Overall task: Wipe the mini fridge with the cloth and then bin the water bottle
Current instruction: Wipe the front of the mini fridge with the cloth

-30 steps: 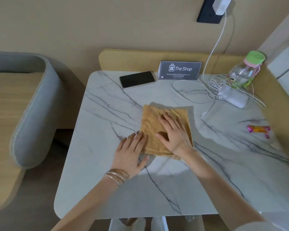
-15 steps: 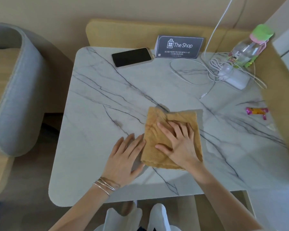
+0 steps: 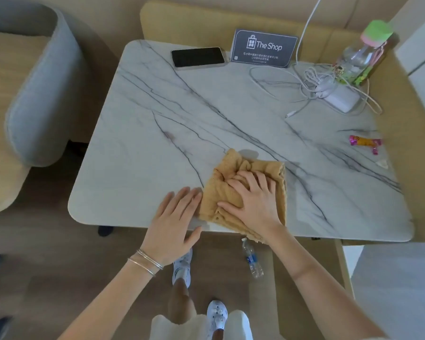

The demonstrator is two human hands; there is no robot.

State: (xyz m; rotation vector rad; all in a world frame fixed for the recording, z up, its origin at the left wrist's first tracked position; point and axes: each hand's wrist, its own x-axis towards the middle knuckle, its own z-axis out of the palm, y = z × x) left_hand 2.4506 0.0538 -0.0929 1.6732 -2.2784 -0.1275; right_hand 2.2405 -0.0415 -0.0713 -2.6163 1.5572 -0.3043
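A person stood at a white marble table [image 3: 157,133] and looked down at 2 bare hands near its 6 o'clock edge. The right hand [image 3: 253,202] lay on a tan cloth [image 3: 221,195], its fingers curled into the bunched fabric and gripping it. The cloth's near corner hung just over the table edge. The left hand [image 3: 174,217] rested flat with fingers spread, holding nothing, its fingertips touching the cloth's 9 o'clock side; 2 thin bangles [image 3: 146,262] circled that wrist. A small clear water bottle [image 3: 252,258] with a blue label lay on the wooden floor below the table edge, at 6 o'clock from the cloth. At the table's 12 o'clock end sat a dark phone [image 3: 198,58] and, beside it, a card [image 3: 264,48] reading "The Shop". At 2 o'clock were tangled white cables [image 3: 312,87], a white charger [image 3: 339,100] and a tall bottle [image 3: 363,52] with a green cap. A pink wrapper [image 3: 364,142] lay at 3 o'clock. A grey chair [image 3: 37,99] stood at 9 o'clock.
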